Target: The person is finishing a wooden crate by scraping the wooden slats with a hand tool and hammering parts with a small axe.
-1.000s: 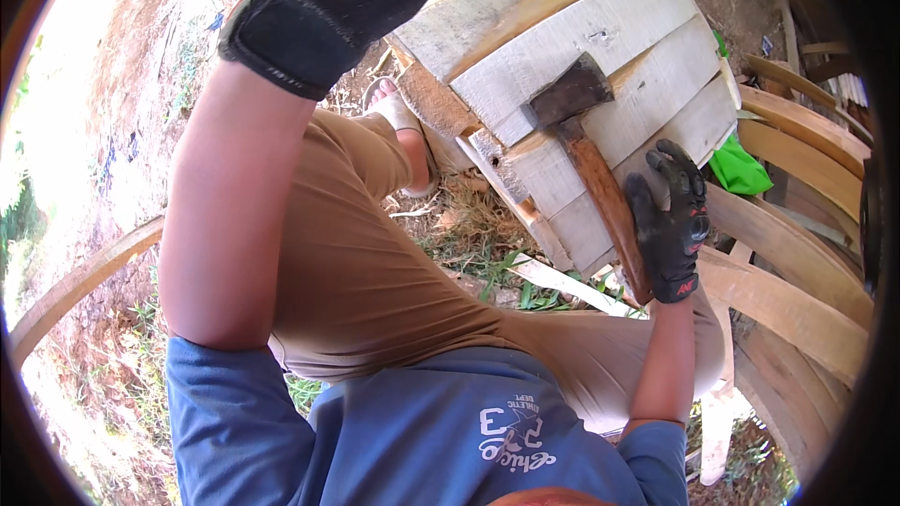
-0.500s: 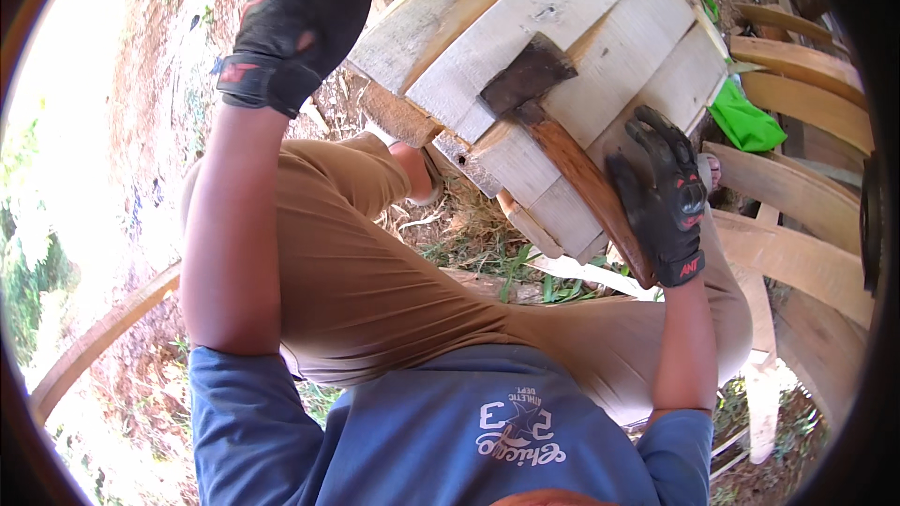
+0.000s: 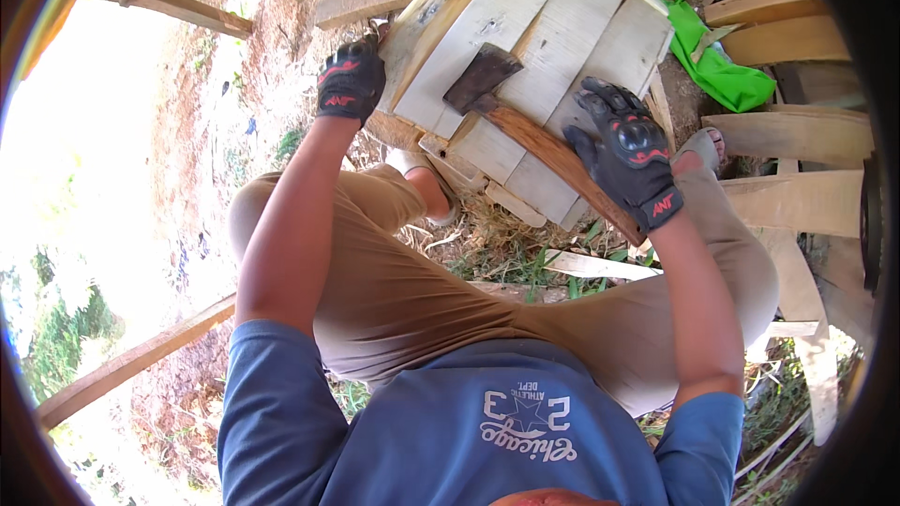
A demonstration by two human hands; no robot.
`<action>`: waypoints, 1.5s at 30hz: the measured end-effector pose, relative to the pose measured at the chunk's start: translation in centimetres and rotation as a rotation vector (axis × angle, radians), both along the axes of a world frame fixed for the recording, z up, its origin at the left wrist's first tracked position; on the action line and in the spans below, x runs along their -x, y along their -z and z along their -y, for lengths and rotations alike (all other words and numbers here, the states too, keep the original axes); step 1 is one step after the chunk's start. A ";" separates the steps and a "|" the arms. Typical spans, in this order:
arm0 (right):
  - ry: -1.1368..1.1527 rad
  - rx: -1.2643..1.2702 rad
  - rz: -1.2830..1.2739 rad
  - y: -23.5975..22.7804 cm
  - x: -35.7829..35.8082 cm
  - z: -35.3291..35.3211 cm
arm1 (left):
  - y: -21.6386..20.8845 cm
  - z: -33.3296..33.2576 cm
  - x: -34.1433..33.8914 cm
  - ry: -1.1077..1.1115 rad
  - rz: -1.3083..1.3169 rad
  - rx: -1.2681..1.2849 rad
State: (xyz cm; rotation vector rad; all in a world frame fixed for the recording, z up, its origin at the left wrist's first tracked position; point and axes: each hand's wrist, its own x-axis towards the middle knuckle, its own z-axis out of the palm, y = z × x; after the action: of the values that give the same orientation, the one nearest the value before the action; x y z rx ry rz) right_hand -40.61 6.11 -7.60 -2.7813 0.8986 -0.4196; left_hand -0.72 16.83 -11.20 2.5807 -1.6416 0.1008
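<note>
An axe (image 3: 562, 161) with a dark metal head and a brown wooden handle lies across several pale boards (image 3: 525, 14), set side by side in front of me. My right hand (image 3: 630, 145), in a black glove with red marks, rests on the boards right of the handle. Its fingers are stretched out, with the thumb beside the handle. At the boards' left edge is my left hand (image 3: 351, 80), gloved alike, with its fingers curled. Whatever they grip is hidden from view.
A bright green bag (image 3: 722, 66) lies right of the boards. Curved wooden pieces (image 3: 797, 136) are stacked along the right side. Timber beams (image 3: 159, 2) stand at the far left, and a long strip of wood (image 3: 141, 356) lies left of my leg.
My left hand has come down from near the camera to the boards' left edge. The view has shifted; the axe still lies on the boards and my right hand still rests beside its handle.
</note>
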 end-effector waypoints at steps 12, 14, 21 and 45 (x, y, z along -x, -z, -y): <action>0.037 0.053 -0.066 0.3 -1.0 -0.4 | -0.4 -5.1 4.3 0.223 0.269 0.025; 0.057 0.069 -0.116 0.1 -1.0 -0.4 | -2.1 -5.0 6.2 0.174 0.159 -0.142; 0.120 0.138 -0.045 1.3 -2.2 -1.1 | -1.2 -4.2 7.5 0.072 0.075 0.016; 0.108 0.095 0.056 0.9 -2.0 -0.1 | -0.5 9.2 6.2 0.094 0.003 0.137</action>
State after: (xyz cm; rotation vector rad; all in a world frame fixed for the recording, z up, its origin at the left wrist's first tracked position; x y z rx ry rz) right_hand -38.58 6.21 -8.50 -2.7985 1.0456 -0.5695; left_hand -6.91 7.67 -10.73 2.4012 -1.6903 0.2034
